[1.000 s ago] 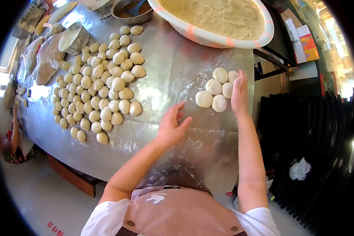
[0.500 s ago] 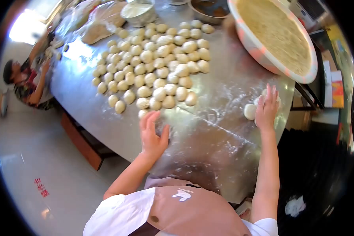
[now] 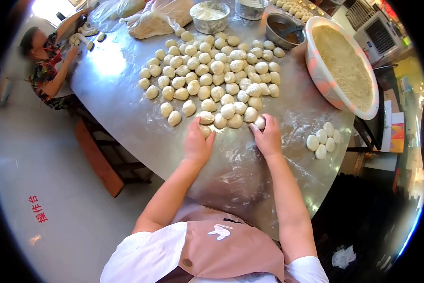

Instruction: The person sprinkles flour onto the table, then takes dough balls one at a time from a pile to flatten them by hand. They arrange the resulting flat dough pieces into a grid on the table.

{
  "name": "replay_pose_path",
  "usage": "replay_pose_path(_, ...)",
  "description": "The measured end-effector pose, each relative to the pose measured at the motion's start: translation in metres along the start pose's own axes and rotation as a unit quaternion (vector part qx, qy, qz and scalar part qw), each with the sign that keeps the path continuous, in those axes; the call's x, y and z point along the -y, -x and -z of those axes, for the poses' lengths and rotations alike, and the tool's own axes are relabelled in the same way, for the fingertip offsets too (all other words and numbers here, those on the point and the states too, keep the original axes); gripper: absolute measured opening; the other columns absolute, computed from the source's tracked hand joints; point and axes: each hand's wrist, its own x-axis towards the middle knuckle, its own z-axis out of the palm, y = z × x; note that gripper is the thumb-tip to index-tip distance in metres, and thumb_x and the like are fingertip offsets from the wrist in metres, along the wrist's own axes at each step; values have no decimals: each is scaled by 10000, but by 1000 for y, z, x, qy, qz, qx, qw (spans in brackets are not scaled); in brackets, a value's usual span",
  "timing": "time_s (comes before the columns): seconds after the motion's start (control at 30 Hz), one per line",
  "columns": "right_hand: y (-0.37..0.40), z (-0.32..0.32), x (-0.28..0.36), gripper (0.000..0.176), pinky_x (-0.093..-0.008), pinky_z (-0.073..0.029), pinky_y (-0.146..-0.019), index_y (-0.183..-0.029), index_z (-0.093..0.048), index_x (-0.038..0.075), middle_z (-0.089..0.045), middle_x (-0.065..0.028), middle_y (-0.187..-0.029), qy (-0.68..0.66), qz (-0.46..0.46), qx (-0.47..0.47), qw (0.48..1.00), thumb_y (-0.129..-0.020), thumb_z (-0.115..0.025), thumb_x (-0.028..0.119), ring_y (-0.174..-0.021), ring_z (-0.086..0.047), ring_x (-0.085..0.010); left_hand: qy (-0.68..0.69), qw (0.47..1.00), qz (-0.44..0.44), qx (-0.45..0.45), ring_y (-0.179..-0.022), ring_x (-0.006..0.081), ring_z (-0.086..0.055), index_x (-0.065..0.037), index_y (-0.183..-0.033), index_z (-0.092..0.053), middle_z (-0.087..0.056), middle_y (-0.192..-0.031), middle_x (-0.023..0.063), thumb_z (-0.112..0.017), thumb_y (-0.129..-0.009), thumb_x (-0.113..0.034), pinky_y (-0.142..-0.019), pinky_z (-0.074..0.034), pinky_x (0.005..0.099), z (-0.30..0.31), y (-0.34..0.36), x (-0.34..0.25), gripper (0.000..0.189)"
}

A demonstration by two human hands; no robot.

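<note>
Many pale dough balls [image 3: 216, 67] sit close together on the metal table in front of me. My left hand [image 3: 197, 145] is at the near edge of the cluster, its fingers and thumb curled round a dough ball [image 3: 205, 131]. To its right, my right hand [image 3: 269, 138] grips another dough ball [image 3: 260, 122] between thumb and fingers at the cluster's near right corner. Several flattened dough pieces [image 3: 321, 136] form a small group farther right, apart from both hands.
A large basin [image 3: 313, 73] of crumbly tan filling stands at the right. Metal bowls [image 3: 209, 24] and a plastic bag [image 3: 155, 21] line the back. Flour streaks the metal table [image 3: 235, 181]. Another person [image 3: 49, 75] handles dough at the far left.
My right hand has left the flattened pieces at the right and come to the cluster's near edge. My left hand has closed on a dough ball. The view has shifted.
</note>
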Motion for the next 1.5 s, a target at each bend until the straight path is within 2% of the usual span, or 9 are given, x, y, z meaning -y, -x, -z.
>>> replay_pose_path(0.17,22,46,-8,343,-351,-554,-699,-1196,-589,25,-676,-108,-955,-535,-309,75,782,-988,-593,298,-772,-648,-218,239,964,72,92,-1030,317,-623,4,-1271,-548,-628,-1165,161,-699,-892,-206,-908,-500,388,18,12,20,459)
replay_pose_path(0.23,38,65,9,377,-303,-558,-629,-1177,-602,50,-683,-118,-943,-696,-346,78,624,-1040,-449,366,-716,-642,-188,455,834,214,226,-928,238,-617,-24,-1200,-590,-629,-1049,106,-636,-928,-190,-798,-508,350,26,14,29,322)
replay_pose_path(0.33,69,78,31,400,-292,-537,-571,-1122,-606,48,-680,-118,-898,-702,-397,59,589,-1049,-421,394,-686,-635,-181,577,699,271,324,-827,138,-588,-82,-1050,-622,-598,-927,49,-560,-966,-179,-641,-469,282,22,22,16,143)
replay_pose_path(0.43,112,67,30,326,-246,-452,-440,-972,-619,73,-662,-90,-777,-527,-440,9,727,-1006,-564,393,-524,-574,-129,453,762,259,383,-777,138,-589,-82,-958,-625,-599,-863,8,-640,-942,-218,-638,-472,285,10,26,-1,138)
replay_pose_path(0.57,153,70,36,168,-382,-506,-534,-926,-620,64,-643,-126,-813,-39,-175,-121,976,-942,-655,228,-616,-622,-258,197,934,-213,209,-810,275,-646,-48,-905,-617,-621,-818,113,-719,-883,-201,-682,-531,382,-21,48,-26,186)
replay_pose_path(0.8,198,39,15,150,-466,-539,-621,-895,-586,105,-590,-119,-986,218,-165,-97,957,-883,-677,224,-728,-640,-334,-59,860,-477,171,-757,313,-606,-93,-824,-608,-595,-880,97,-693,-866,-216,-646,-509,424,-73,65,-15,155)
replay_pose_path(1.07,183,71,40,234,-487,-491,-911,-1056,-658,97,-623,-140,-1111,180,-135,-89,970,-911,-640,280,-1014,-619,-353,-52,901,-338,267,-1047,351,-553,-98,-1064,-657,-618,-1074,112,-663,-897,-326,-945,-413,487,-38,67,-48,283)
replay_pose_path(1.13,179,66,-4,354,-500,-391,-1050,-1179,-657,90,-619,-159,-1236,-78,-208,-98,970,-949,-590,350,-1172,-549,-378,4,908,-293,301,-1095,369,-537,-93,-1125,-657,-618,-1142,123,-634,-920,-347,-975,-400,495,-61,54,-37,328)
replay_pose_path(1.5,146,39,7,572,-595,-215,-1168,-1435,-472,115,-376,-206,-1525,240,-300,-66,921,-953,-572,406,-1441,-294,-438,-134,930,-235,247,-1462,450,-212,-116,-1463,-436,-329,-1545,193,-637,-912,-426,-1185,-117,582,-78,51,-67,663)
